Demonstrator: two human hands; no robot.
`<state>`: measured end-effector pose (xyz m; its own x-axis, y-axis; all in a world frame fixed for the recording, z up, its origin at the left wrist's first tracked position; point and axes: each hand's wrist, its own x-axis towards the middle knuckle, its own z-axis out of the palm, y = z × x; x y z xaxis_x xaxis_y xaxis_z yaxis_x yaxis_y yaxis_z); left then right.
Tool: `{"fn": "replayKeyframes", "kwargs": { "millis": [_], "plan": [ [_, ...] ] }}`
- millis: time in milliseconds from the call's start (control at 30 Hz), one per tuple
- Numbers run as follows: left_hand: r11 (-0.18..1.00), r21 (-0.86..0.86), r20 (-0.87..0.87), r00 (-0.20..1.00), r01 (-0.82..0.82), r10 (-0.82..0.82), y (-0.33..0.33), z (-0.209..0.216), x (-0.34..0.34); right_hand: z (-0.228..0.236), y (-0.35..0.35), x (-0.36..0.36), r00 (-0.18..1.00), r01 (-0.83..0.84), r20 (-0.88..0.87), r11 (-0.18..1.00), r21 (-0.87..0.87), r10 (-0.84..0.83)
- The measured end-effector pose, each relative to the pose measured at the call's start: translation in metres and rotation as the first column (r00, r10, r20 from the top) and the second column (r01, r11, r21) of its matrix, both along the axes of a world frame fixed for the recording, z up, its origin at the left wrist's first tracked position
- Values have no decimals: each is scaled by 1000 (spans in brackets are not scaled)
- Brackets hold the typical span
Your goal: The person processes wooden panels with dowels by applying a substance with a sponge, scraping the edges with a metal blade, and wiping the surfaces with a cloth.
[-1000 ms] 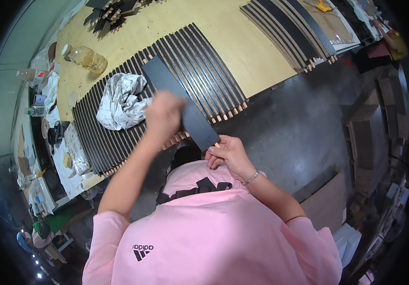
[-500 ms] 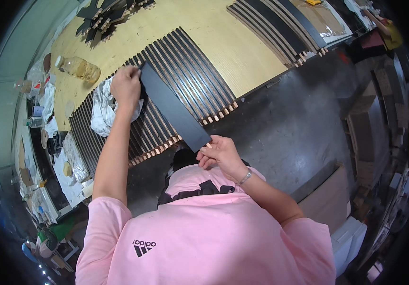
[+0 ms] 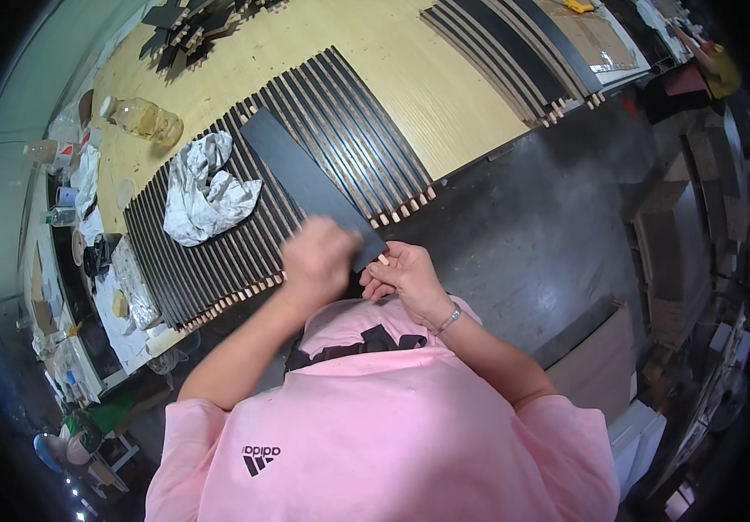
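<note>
A flat dark-grey board [image 3: 296,165] slants over a row of dark slats with light wooden pegs [image 3: 362,130] at their ends. My right hand [image 3: 405,280] is closed on the board's near corner, beside a small light peg that juts from its end. Close to the board's near left edge is my left hand [image 3: 318,261], smeared by motion, its fingers curled or hidden; whether it holds anything I cannot make out. A crumpled, stained white cloth [image 3: 205,196] lies on the slats left of the board.
Past the cloth, a bottle of yellowish liquid [image 3: 144,120] lies on the pale wooden table [image 3: 457,109]. Dark pieces [image 3: 183,35] are piled at the far left, and more dark boards [image 3: 514,52] lie at the far right. Another person [image 3: 719,70] is at the upper right edge.
My left hand has moved from the board's far end down along it to the near end. The cloth lies uncovered. My right hand has stayed at the near corner.
</note>
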<state>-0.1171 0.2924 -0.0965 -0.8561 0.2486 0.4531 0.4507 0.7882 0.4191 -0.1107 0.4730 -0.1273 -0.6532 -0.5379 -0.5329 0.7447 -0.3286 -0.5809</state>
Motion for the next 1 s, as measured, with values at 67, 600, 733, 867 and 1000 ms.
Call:
{"fn": "replayKeyframes", "kwargs": {
  "millis": [67, 600, 733, 867, 1000],
  "plan": [
    [998, 35, 107, 993, 46, -49, 8, 9, 9, 0, 1, 1, 1000, 4, 6, 1000, -27, -3],
    [1000, 13, 106, 994, 23, -24, -10, 12, -7, 11, 5, -9, 996, -90, -18, 995, 47, 91],
    [986, 68, 156, 978, -151, 139, -41, 1, -22, 12, 0, 0, 897, 110, -433, 906, 408, 86],
    [829, 49, 201, 819, -557, 538, -110, -3, -81, 17, -14, -3, 803, 137, -538, 799, 586, 257],
    [682, 86, 231, 681, -726, 695, -145, -5, -106, 20, -22, -2, 671, 177, -559, 628, 758, 486]
  ]
}}
